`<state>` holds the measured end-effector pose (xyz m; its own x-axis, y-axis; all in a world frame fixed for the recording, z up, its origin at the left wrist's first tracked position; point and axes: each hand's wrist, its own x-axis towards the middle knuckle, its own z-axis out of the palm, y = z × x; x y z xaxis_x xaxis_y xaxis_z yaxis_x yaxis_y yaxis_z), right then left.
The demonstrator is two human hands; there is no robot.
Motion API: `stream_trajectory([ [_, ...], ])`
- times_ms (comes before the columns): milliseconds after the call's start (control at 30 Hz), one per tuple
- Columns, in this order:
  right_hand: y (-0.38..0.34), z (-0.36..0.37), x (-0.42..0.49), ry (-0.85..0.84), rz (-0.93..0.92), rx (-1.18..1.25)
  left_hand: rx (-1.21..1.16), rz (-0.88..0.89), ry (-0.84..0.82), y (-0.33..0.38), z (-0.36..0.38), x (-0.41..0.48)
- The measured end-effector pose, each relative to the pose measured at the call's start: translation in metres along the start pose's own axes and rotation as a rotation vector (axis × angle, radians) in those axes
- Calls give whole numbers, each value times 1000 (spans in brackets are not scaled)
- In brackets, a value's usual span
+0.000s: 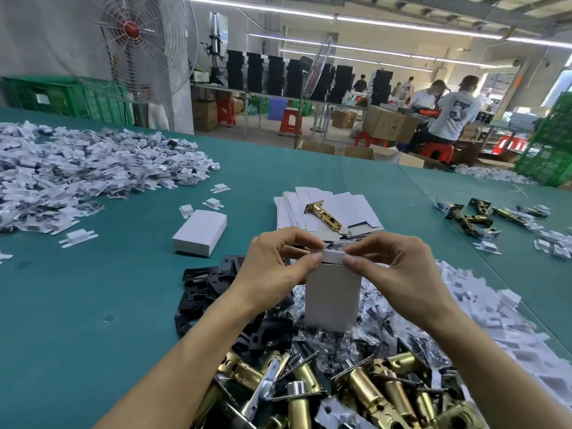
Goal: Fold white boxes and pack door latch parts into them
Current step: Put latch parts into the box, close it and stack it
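Observation:
An upright white box [332, 300] stands in front of me above the parts pile. My left hand [275, 267] and my right hand [399, 274] pinch its top flap [333, 257] from either side, thumbs and fingertips on the flap's edge. A closed white box [199, 232] lies on the green table to the left. A stack of flat white box blanks [356, 202] lies behind, with one brass latch [323, 213] on top. Brass latches [356, 391] are heaped at the near edge, with black plates [204, 289] and bagged small parts [376, 323] beside them.
Big heaps of small white folded inserts [77, 168] fill the left side and another heap [495, 308] the right. More brass latches [473, 216] lie at far right. A fan [136, 41], green crates and seated workers [455, 113] are beyond the table [93, 305].

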<state>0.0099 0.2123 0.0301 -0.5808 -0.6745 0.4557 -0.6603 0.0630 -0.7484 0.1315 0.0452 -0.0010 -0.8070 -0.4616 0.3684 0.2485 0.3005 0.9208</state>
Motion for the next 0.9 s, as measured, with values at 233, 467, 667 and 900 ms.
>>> stream_trajectory([
  [233, -6, -2, -1, -39, -21, -102, 14, 9, -10, 0, 0, 1],
  [467, -6, -4, -7, -37, -65, -158, 131, 64, -79, -3, -5, -2],
  [667, -8, 3, -5, 33, -85, -262, 217, 98, -47, -2, -2, -3],
  [900, -3, -7, -8, -38, -133, -262, 216, 110, -31, 0, -2, -3],
])
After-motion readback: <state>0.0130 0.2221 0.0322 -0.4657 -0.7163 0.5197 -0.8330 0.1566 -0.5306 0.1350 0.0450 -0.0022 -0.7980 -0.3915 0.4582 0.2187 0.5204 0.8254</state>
